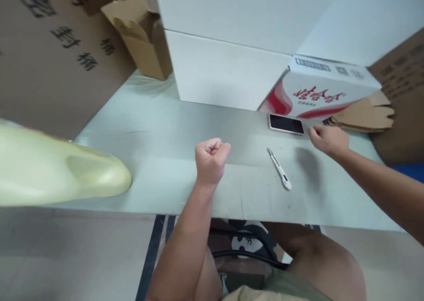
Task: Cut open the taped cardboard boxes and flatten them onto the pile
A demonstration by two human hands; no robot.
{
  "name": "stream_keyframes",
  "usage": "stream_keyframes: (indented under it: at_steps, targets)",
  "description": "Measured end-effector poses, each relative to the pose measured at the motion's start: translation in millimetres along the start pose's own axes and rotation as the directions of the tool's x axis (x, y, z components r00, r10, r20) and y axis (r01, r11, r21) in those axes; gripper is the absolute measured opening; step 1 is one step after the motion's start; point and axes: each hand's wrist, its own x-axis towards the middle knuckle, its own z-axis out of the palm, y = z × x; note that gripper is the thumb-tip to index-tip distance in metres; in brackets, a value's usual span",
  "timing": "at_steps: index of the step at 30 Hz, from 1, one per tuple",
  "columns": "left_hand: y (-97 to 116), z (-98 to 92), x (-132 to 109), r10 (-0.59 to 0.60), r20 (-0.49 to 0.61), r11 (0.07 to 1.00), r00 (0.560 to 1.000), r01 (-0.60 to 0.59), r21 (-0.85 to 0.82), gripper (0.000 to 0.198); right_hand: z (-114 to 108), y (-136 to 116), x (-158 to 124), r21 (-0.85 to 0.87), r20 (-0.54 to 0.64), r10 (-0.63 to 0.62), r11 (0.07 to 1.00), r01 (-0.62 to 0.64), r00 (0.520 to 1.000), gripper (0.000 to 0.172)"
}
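Observation:
My left hand (211,160) is closed in a fist above the middle of the pale table (159,159), with nothing visible in it. To the right, my right hand (327,139) is also closed in a fist, raised over the table and casting a shadow below it. It is nearest to a phone (285,124) with a dark screen and a pale pink edge, which lies just left of it. Between the two hands a white utility knife (279,169) rests at a slant on the table, touched by neither hand.
White boxes (218,71) and a red-and-white printed carton (318,89) stand along the back. Flat brown cardboard (364,113) lies at the right rear. An open brown box (142,44) stands back left, near a large carton (49,62). A pale yellow object (62,170) juts in from the left.

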Motion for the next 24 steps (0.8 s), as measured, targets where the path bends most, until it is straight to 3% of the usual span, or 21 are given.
stream_keyframes:
  at_steps: [3,6,8,10,12,14,16,18,21,24]
  targets:
    - [13,-20.8,-3,0.001,-0.08,0.995,0.997,-0.009,-0.097,0.05,-8,-70,-21,-0.038,0.067,-0.197,0.979,0.2,0.978,0.032]
    - [24,-35.1,-7,0.018,-0.112,0.985,0.994,-0.036,-0.166,0.05,-5,-156,-32,-0.055,0.116,-0.42,0.902,0.428,0.9,0.032]
    - [28,-42.7,-9,0.034,-0.122,0.982,0.992,-0.056,-0.179,0.05,1,-219,-35,-0.102,0.147,-0.65,0.74,0.665,0.746,0.031]
    - [30,-50.5,-8,0.032,-0.14,0.98,0.99,-0.059,-0.189,0.05,9,-284,-35,-0.106,0.148,-0.8,0.572,0.814,0.581,0.031]
    - [30,-59.4,-4,0.004,-0.169,0.976,0.986,-0.04,-0.213,0.05,16,-347,-31,-0.048,0.085,-0.861,0.498,0.866,0.501,0.027]
    - [28,-69.3,1,-0.045,-0.191,0.971,0.981,-0.002,-0.238,0.051,18,-406,-19,0.093,-0.01,-0.847,0.528,0.844,0.531,0.024]
    - [29,-79.6,8,-0.081,-0.194,0.966,0.978,0.029,-0.256,0.052,16,-456,2,0.28,-0.116,-0.772,0.578,0.766,0.625,0.027]
    - [32,-89.3,13,-0.108,-0.202,0.961,0.973,0.05,-0.273,0.053,12,-496,29,0.362,-0.174,-0.699,0.61,0.705,0.694,0.026]
    - [39,-101.2,19,-0.184,-0.25,0.946,0.951,0.101,-0.309,0.051,13,-530,72,0.404,-0.197,-0.574,0.691,0.599,0.795,0.009]
    - [44,-108.9,21,-0.204,-0.282,0.941,0.938,0.109,-0.319,0.048,26,-539,101,0.418,-0.178,-0.561,0.701,0.578,0.809,0.014]
